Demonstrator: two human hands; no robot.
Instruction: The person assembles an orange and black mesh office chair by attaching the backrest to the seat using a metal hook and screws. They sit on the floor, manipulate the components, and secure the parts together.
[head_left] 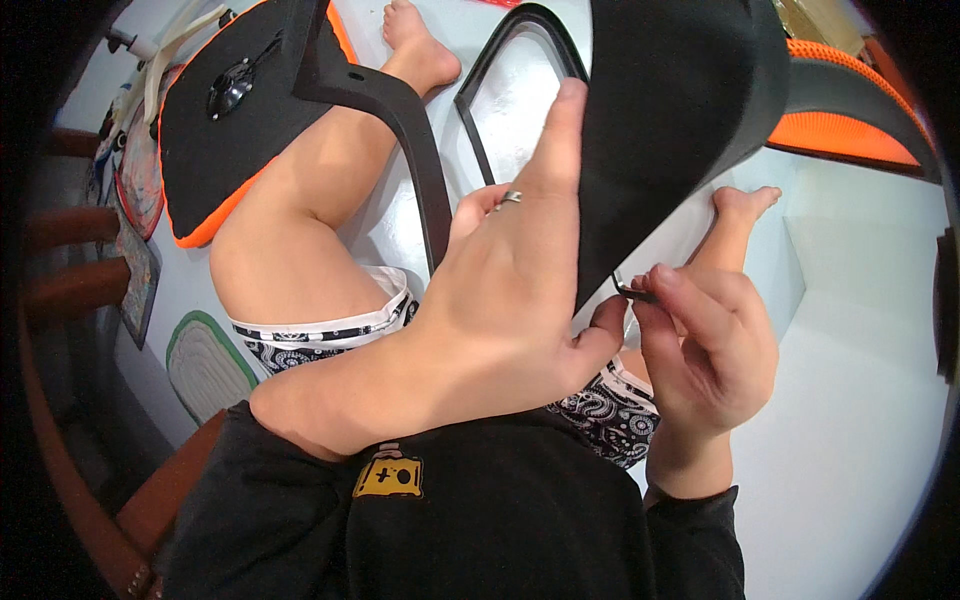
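Note:
A black fabric-covered chair panel (670,90) stands tilted in front of me. My left hand (520,260) grips its near edge, one finger stretched up along it and the thumb low by the bottom corner; a ring shows on a bent finger. At that corner, my right hand (710,340) pinches a small black bent hex key (634,294) between thumb and fingers. The key's far end reaches toward the panel's underside, where its tip is hard to make out. Beyond my left hand is a black angular armrest frame (425,150).
A black loop-shaped armrest (535,15) lies on the pale floor (860,400). At the left is an orange-edged black cushion (190,150) with a round black part (232,90) on it. An orange mesh chair part (840,135) sits far right. A green-edged mat (205,360) and brown wooden legs (75,285) are at left.

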